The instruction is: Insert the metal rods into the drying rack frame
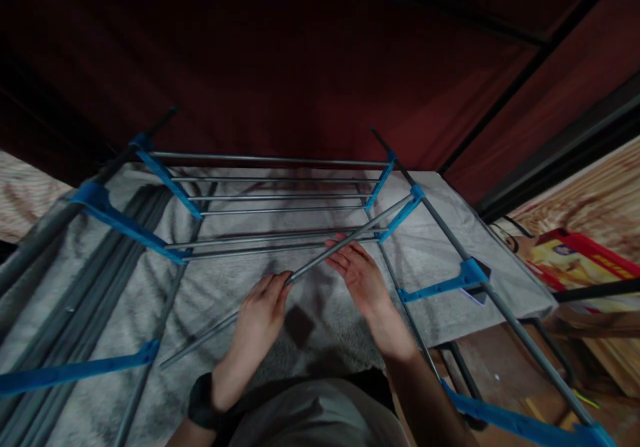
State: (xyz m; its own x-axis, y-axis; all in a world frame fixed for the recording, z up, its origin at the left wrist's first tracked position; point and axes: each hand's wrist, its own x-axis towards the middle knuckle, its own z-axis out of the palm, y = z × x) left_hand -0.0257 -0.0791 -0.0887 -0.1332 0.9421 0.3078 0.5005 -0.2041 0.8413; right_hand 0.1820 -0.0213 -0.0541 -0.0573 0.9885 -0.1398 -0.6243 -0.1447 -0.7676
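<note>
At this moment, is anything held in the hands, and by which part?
The left hand grips a grey rod near its middle; farther along, the rod crosses the open fingers of the right hand.

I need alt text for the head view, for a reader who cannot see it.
A person's left hand grips a slanted grey rod, with the open right hand beneath it. Around them is a grey frame with blue brackets, over grey cloth.

We see a surface draped in wrinkled grey cloth (440,320), but cannot tell whether it is a table or a bed. Along our left, a bundle of grey tubes (95,290) lies on it; near the right edge, a dark flat object (479,294), partly hidden by a blue bracket (443,287).
</note>
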